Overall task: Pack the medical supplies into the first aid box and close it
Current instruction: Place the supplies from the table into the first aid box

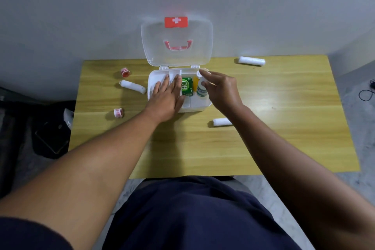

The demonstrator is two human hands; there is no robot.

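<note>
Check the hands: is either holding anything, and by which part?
Left hand holds nothing; it lies flat on the box tray. Right hand is over the white bottle; a grip cannot be told.

Your bench (284,107) is yellow-green wood grain, set against the wall. On it sits the open box (199,105) at the back centre. Left of the box lie a gauze roll (133,86) and two tape rolls (125,72) (118,112). One gauze roll (251,60) lies at the back right, another (222,122) near the box's front right corner.
</note>
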